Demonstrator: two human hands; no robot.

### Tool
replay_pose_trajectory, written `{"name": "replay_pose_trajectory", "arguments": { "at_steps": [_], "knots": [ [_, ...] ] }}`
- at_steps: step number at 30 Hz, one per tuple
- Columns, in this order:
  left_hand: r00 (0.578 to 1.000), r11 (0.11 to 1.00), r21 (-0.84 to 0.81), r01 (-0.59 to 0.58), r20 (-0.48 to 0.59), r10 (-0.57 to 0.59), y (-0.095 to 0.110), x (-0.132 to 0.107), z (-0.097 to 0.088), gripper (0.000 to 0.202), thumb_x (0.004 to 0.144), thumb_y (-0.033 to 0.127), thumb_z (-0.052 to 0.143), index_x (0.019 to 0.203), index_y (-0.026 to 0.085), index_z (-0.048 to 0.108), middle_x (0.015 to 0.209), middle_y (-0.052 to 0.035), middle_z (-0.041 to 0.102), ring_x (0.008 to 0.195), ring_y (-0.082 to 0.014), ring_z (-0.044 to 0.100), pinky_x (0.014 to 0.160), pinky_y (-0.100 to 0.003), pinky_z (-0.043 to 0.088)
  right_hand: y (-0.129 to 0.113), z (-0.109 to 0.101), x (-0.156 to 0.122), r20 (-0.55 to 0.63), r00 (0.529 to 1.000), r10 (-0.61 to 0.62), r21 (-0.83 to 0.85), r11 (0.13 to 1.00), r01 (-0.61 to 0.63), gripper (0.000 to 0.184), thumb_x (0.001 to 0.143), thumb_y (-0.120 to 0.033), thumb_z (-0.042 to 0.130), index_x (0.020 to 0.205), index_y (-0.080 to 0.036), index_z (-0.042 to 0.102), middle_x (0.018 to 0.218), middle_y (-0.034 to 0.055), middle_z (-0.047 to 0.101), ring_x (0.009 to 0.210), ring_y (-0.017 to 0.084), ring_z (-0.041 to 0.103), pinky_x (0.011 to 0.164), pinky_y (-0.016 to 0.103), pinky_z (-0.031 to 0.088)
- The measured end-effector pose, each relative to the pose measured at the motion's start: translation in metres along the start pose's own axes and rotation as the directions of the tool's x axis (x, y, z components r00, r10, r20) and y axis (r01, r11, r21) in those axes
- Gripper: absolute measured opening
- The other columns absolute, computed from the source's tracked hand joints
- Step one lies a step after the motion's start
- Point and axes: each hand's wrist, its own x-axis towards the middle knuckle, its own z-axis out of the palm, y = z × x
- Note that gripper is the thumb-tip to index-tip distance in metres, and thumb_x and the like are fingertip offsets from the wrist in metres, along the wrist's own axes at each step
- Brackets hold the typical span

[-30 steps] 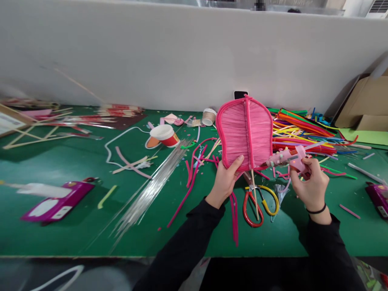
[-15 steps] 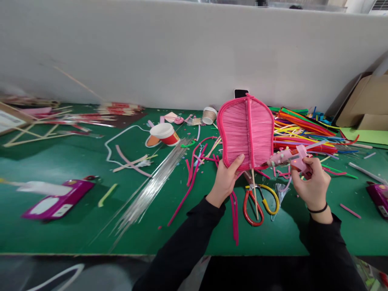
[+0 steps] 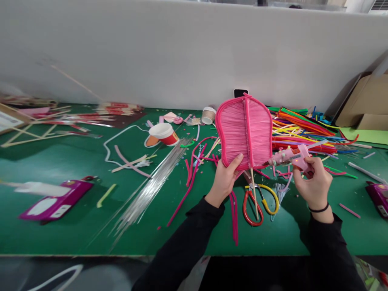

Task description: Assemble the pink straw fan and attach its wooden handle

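My left hand (image 3: 224, 178) grips the lower left edge of a pink fan (image 3: 233, 129), thumb on its front. The fan is held upright, its face made of pink strands with a fuzzy pink rim and centre rib, and a thin wooden stick (image 3: 254, 192) comes out of its bottom. In my right hand (image 3: 315, 180) is a pink hot glue gun (image 3: 286, 157), fingers wrapped round its handle. The gun's nozzle points left at the fan's lower right edge; whether it touches I cannot tell. Below the fan lie scissors (image 3: 269, 206) with one red and one yellow handle.
Colourful pipe cleaners (image 3: 306, 141) are heaped at the right. Left of the fan lie a bundle of thin metal wires (image 3: 154, 182) and a tipped paper cup (image 3: 169, 135). A purple device (image 3: 60, 202) sits at the left, and a cardboard box (image 3: 366, 105) stands at the back right.
The fan has shifted very slightly left in view, and the glue gun slightly right, opening a little more distance between them. Both hands keep their hold.
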Motion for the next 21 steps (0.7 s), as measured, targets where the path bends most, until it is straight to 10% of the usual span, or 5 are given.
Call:
{"name": "replay_pose_trajectory", "arguments": {
  "at_steps": [21],
  "knots": [
    [0.996, 0.990, 0.103, -0.095, 0.012, 0.094, -0.0026, -0.0007, -0.0027, 0.040, 0.064, 0.036, 0.088, 0.095, 0.016, 0.073, 0.104, -0.0080, 0.076, 0.101, -0.0224, 0.070, 0.091, -0.033, 0.057, 0.0044, -0.0077, 0.0056, -0.019, 1.000, -0.023, -0.063, 0.998, 0.021, 0.011, 0.079, -0.023, 0.063, 0.089, -0.022, 0.058, 0.065, -0.0030, 0.061, 0.051, 0.013, 0.056, 0.053, 0.024, 0.045]
  ]
}}
